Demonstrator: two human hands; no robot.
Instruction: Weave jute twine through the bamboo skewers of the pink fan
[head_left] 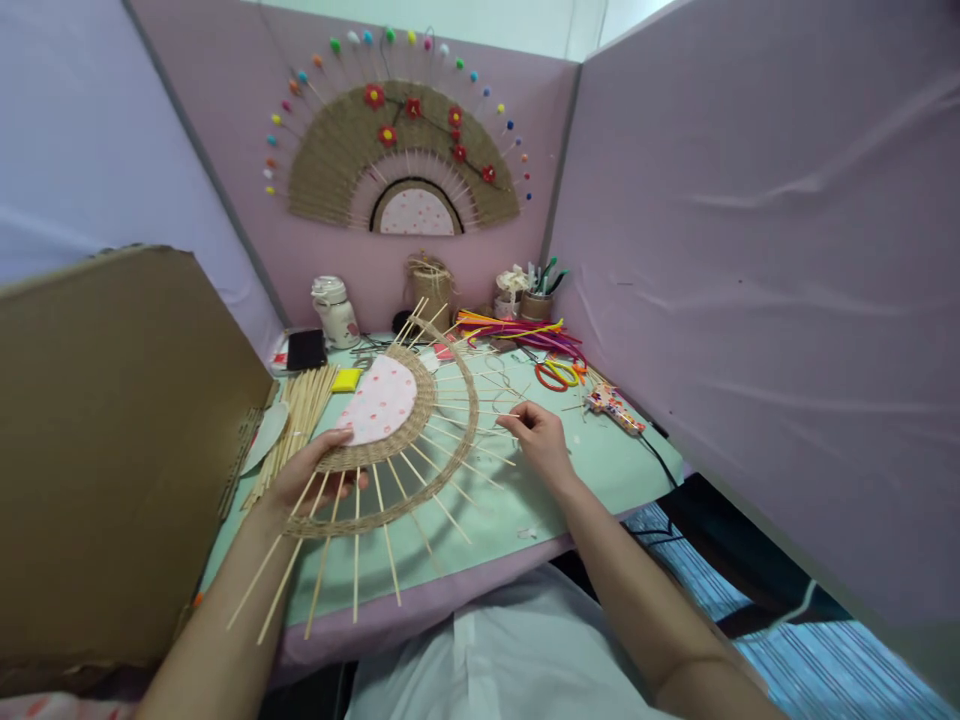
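A half-round woven fan (429, 385) is held tilted above the table, thin wooden sticks spreading out from its rim. Pale fabric with pink dots (386, 400) covers its centre. Farther out, a band of brown twine (457, 460) is woven through the sticks, with a gap between it and the inner band. My left hand (319, 470) grips the fan at its lower left, thumb on top and fingers underneath. On the right, my right hand (536, 435) is closed in a pinch beside the stick tips. Whether it pinches a stick or a strand of twine is unclear.
Loose sticks (300, 410) and a cardboard sheet (135, 460) lie left. Behind are a white jar (335, 312), twine roll (431, 290) and pipe cleaners (517, 330). Scissors (553, 376) and a corded glue gun (615, 408) are right. A finished fan (337, 150) hangs on the wall.
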